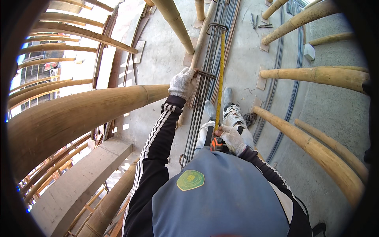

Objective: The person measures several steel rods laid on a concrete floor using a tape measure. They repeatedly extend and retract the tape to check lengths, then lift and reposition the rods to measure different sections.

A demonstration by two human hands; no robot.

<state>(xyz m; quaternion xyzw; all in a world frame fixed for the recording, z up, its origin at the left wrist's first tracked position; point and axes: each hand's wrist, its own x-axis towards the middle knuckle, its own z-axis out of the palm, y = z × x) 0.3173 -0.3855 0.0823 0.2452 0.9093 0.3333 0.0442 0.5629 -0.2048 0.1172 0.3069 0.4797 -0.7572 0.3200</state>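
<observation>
Right hand [233, 140], in a white knit glove, is wrapped around the orange and black case of a tape measure [216, 144], gripping it close against the person's blue vest so the case serves as a fixed near end. From there the yellow tape blade [219, 79] runs straight out along the top of a bundle of steel reinforcing bars [201, 106], which lies lengthwise on the concrete slab [166, 59]; keeping the blade pressed flat along the bars seems meant to let spacing be read directly against them.

Farther out, the left hand [182, 83], also gloved and at the end of a black sleeve with white stripes, is closed on a steel stirrup [206, 74] looped round the bundle. It appears to steady the loop beside the blade, so its position can be judged against the marks. A second stirrup [216, 27] sits at the far end of the bundle, where the blade's tip seems to reach. The person's shoes [231, 110] stand just right of the bars.

Thick bamboo poles [79, 114] cross on the left and slant in from the right edge of the slab, apparently scaffolding props. Loose curved bars [294, 91] lie on the slab's right side, well apart from the hands.
</observation>
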